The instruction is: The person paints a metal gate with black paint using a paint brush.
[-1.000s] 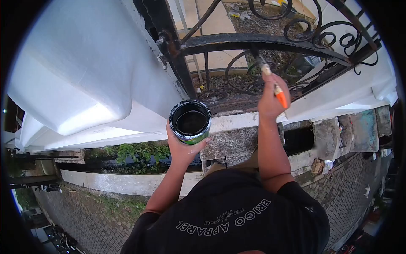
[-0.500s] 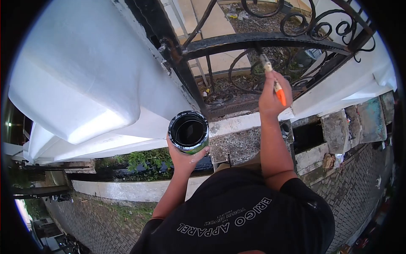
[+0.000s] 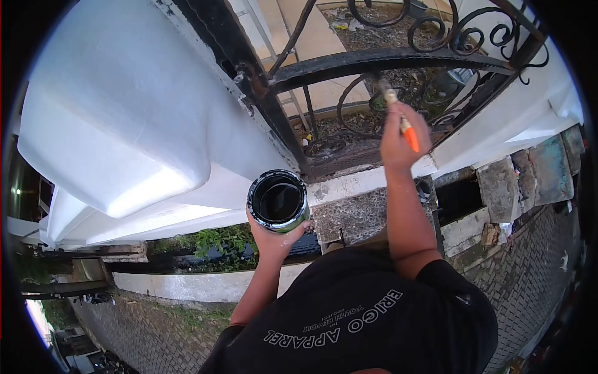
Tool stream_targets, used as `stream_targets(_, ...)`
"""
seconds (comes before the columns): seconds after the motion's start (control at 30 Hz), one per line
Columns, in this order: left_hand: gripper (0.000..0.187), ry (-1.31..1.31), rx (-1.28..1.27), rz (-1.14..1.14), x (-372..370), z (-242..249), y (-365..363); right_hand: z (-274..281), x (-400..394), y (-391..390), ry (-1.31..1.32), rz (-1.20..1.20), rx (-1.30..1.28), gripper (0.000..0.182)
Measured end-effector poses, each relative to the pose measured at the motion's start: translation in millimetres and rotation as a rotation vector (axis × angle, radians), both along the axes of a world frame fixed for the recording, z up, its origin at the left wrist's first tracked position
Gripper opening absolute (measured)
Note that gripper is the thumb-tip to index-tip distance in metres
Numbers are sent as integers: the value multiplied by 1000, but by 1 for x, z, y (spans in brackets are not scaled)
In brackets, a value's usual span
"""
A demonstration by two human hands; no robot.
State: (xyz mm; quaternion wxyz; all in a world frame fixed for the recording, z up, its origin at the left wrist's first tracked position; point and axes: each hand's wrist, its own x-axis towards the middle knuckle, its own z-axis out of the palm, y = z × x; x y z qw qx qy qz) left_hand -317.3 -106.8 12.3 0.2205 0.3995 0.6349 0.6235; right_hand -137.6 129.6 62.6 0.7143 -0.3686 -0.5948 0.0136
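1 can (image 3: 278,201) of dark paint, upright, is gripped in the curled left hand (image 3: 275,239) beside the white wall (image 3: 118,118), while the right hand (image 3: 403,136), closed round 1 orange-ended brush (image 3: 408,132), holds its bristles near the gate's (image 3: 349,61) curved black bar.
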Motion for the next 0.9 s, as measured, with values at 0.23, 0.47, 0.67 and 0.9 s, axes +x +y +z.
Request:
stream_targets(0.23,111,-21,15,-7,2,-5,-1,5,-65,-34,-90,426,167,17)
stream_targets(0.47,109,40,18,12,-4,-14,-6,2,-9,1,-22,126,61,15)
stream_targets(0.67,114,-15,-23,21,-1,-14,-10,4,-33,-11,-186,185,181,15)
stream_targets(0.9,113,-53,3,0,4,-8,-12,27,-33,-7,-42,183,53,12)
